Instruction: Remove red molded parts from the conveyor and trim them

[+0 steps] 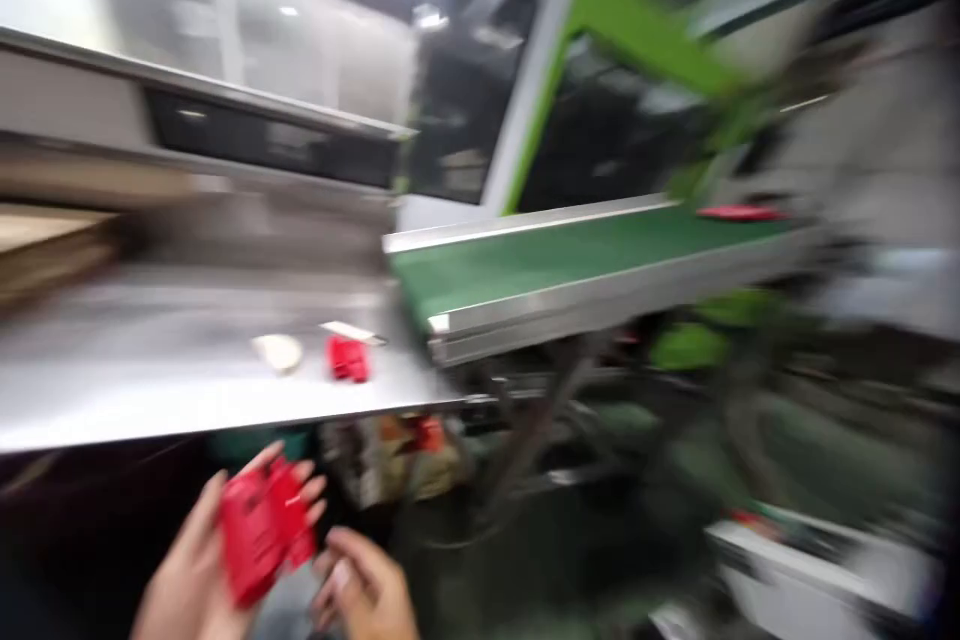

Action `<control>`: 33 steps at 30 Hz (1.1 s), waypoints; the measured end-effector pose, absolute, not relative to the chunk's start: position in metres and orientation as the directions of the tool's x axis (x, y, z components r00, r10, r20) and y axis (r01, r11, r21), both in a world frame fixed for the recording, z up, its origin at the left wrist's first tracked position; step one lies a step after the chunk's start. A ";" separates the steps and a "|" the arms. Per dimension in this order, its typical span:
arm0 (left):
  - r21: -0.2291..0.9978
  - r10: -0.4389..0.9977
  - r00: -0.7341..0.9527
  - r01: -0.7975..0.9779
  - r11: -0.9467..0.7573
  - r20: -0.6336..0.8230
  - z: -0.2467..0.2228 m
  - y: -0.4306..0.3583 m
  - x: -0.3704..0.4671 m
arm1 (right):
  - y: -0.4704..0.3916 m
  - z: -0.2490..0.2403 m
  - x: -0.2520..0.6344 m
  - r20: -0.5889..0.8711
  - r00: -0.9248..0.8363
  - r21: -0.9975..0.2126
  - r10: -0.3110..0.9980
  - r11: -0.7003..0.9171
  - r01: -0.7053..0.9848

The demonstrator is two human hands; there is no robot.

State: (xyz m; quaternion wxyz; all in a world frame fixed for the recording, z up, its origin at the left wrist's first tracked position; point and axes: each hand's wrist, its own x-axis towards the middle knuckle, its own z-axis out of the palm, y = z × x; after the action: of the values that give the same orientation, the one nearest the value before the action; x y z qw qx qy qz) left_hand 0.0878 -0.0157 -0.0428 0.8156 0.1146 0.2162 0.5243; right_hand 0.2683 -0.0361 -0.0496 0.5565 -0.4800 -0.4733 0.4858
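My left hand [196, 550] holds a red moulded plastic part [259, 530], its fingers wrapped round the back and the tips showing at the far side. Just right of that part is my right hand [367, 585], its fingers curled in and the thumb against them. Whatever it may hold is hidden and blurred. Beyond the hands, on the metal table [150, 360], lies another red plastic part [348, 358]. A thin pale tool-like strip [351, 331] rests right behind it, and a cream-coloured rounded piece [279, 352] lies to its left.
A green conveyor belt [540, 255] with metal rails runs off to the right, with a red item [742, 213] at its far end. Behind stands a green and white machine [517, 100]. Cardboard [52, 230] sits at the left. A white box [817, 570] is at lower right.
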 end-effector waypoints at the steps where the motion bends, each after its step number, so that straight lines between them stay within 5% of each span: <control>1: 0.441 0.949 0.226 -0.845 0.303 -0.219 -0.034 -0.020 0.067 | -0.032 -0.065 0.227 0.063 -0.053 -0.980 0.997 0.052 -0.194; 6: 0.438 0.987 -0.158 -0.890 -0.127 -0.035 0.003 -0.019 -0.009 | -0.011 -0.060 0.111 0.139 -0.370 -0.878 0.919 -0.058 -0.474; 18: 0.313 0.988 0.019 -0.947 0.067 -0.153 0.005 -0.033 -0.053 | -0.005 -0.027 0.072 0.163 -0.388 -0.892 0.907 -0.032 -0.450; 21: 0.389 0.992 -0.029 -0.921 0.022 -0.124 0.007 -0.029 -0.045 | -0.002 -0.027 0.078 0.166 -0.353 -0.886 0.921 -0.018 -0.463; 27: 0.632 0.917 -0.394 -0.726 -0.270 -0.061 0.010 -0.031 -0.023 | 0.005 -0.035 0.084 0.087 -0.332 -0.851 0.939 -0.103 -0.515; 33: 0.719 0.853 -0.521 -0.603 -0.346 -0.026 0.007 -0.030 -0.008 | -0.002 -0.040 0.084 0.022 -0.350 -0.813 0.936 -0.187 -0.551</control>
State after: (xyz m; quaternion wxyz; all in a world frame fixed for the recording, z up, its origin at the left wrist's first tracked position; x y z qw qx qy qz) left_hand -0.0082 -0.0295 0.0065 0.4551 0.1805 0.3463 0.8002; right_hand 0.0840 -0.0016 -0.0403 0.5109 -0.2525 -0.3815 0.7278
